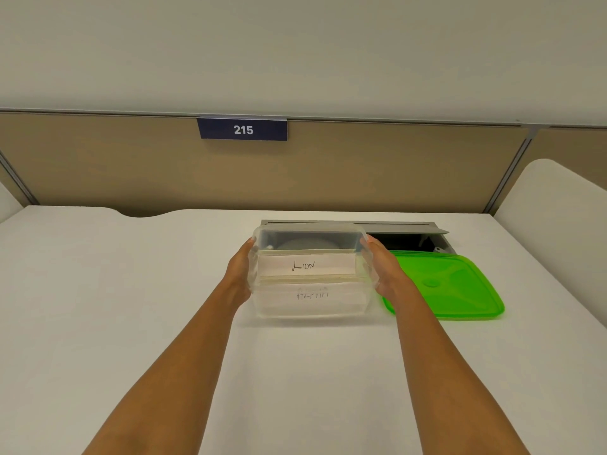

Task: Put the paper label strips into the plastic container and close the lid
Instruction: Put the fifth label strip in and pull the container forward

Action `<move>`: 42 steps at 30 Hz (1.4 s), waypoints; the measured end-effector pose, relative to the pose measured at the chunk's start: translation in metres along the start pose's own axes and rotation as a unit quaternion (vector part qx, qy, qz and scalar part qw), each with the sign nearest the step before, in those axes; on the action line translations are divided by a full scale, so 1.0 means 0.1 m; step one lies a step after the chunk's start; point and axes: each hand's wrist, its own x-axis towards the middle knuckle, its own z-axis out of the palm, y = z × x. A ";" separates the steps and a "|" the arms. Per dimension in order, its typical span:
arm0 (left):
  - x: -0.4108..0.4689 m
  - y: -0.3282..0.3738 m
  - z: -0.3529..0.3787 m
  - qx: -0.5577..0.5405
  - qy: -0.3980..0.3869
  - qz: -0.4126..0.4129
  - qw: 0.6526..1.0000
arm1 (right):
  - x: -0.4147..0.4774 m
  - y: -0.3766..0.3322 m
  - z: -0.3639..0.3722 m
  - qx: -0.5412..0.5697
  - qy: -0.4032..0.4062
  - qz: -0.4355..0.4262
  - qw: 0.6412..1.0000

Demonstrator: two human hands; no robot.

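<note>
1. Two bare hands gripping a clear plastic container (312, 303) from opposite sides, out near the far middle of the white tabletop (131, 290).
2. Left hand (239, 274) pressing flat against the container's left wall, fingers together and curling round toward the far corner, thumb side toward the camera.
3. Right hand (382, 269) mirroring that on the right wall, fingers closed on the plastic, fingertips reaching up near the rim.
4. Cannot tell whether sitting on the tabletop or raised slightly off it; appearing tilted a little toward the camera.
5. Holding several paper label strips (307, 266) inside, standing on edge and facing the camera, one behind another; the upper, farther strip showing handwriting that reads something like "LION", the nearer, lower one (312, 296) showing writing too blurred through the plastic to read.
6. Lying flat on the tabletop just to the right of the container: a translucent green lid (453, 287), partly covered by the right wrist, not on the container.
7. Showing behind both: an open grey cable tray (410, 231) sunk into the tabletop, its flap raised and dark inside.
8. Standing at the back: a tan partition panel (98, 165) carrying a dark blue sign (243, 129) reading "215".
</note>
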 end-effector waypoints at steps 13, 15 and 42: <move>-0.77 0.27 -0.26 -0.005 -0.001 0.029 1.000 | -0.84 -0.13 0.25 0.007 0.000 -0.033 0.999; -0.90 0.28 -0.32 -0.002 -0.004 0.030 1.000 | -0.98 -0.10 0.28 0.011 0.003 -0.039 0.999; -1.89 -0.05 -1.36 0.017 0.009 -0.007 1.000 | -2.09 0.76 0.82 0.033 0.005 -0.001 0.999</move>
